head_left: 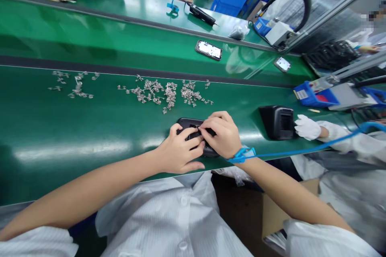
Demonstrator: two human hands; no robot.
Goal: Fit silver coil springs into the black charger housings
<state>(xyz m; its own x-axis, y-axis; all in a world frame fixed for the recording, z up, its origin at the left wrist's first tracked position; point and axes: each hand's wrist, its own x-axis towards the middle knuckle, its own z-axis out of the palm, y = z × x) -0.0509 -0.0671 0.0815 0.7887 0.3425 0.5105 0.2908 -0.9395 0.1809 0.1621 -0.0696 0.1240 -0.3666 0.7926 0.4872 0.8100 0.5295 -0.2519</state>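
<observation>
The bare left hand (pixel 182 150) and bare right hand (pixel 222 134) nearly meet over a black, rounded, flat device (pixel 210 151), fingers pressed on its top. It lies on the glossy green bench (pixel 90 128), near small scattered clear-and-metal parts (pixel 170 95)

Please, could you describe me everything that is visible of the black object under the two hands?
The black object has rounded corners and looks like hard plastic. It lies on the green table, near its edge. The left hand and right hand touch it, fingertips close together around its middle, covering much of it; finer parts there are unclear.
</observation>
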